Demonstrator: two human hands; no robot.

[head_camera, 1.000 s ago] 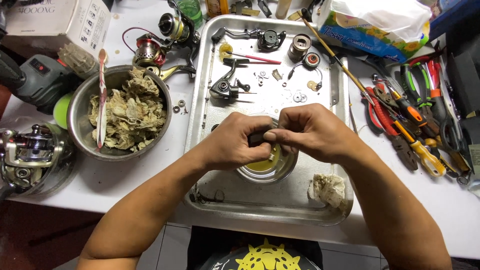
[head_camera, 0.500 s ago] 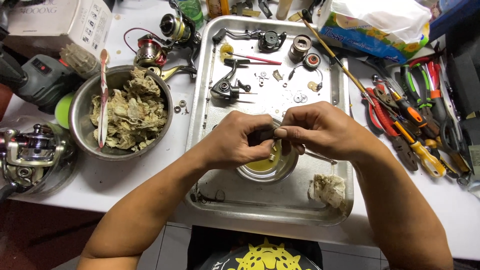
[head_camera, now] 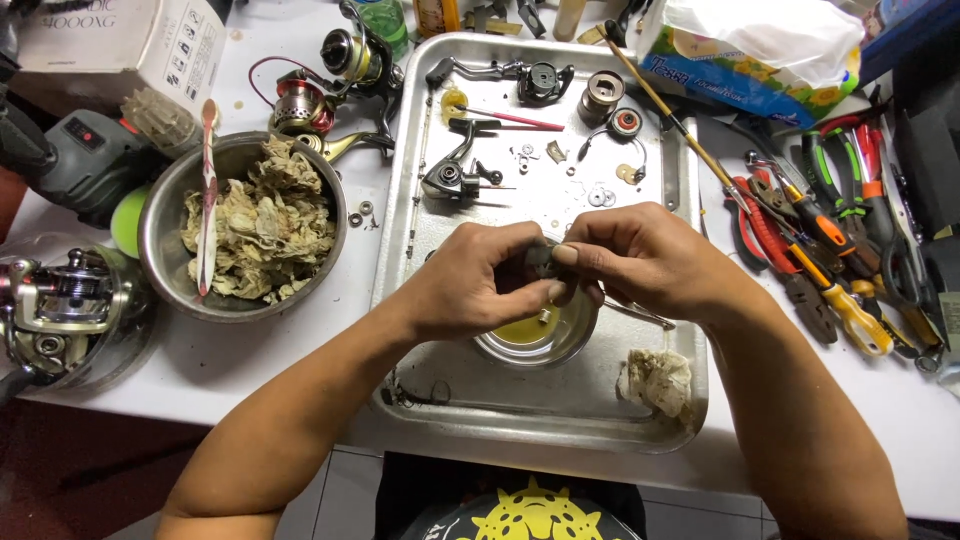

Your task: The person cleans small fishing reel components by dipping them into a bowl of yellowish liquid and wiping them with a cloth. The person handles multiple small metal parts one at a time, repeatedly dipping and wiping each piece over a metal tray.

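Observation:
Both my hands meet over the metal tray (head_camera: pixel 520 420), pinching one small dark reel part (head_camera: pixel 541 262) between their fingertips. My left hand (head_camera: pixel 480 280) grips it from the left, my right hand (head_camera: pixel 640 258) from the right. Directly below them sits a small steel bowl (head_camera: pixel 535 340) with yellowish liquid. Most of the part is hidden by my fingers.
On the tray lie a reel body (head_camera: pixel 450 178), a handle (head_camera: pixel 470 68), a spool (head_camera: pixel 600 95), washers and a dirty rag (head_camera: pixel 658 382). A steel bowl of used rags (head_camera: pixel 245 225) stands left, fishing reels (head_camera: pixel 60 305) beyond it. Pliers and screwdrivers (head_camera: pixel 830 240) lie right.
My hands have stayed over the small bowl. The fingers have shifted slightly on the dark part, with the right fingertips now pressed against it from the right.

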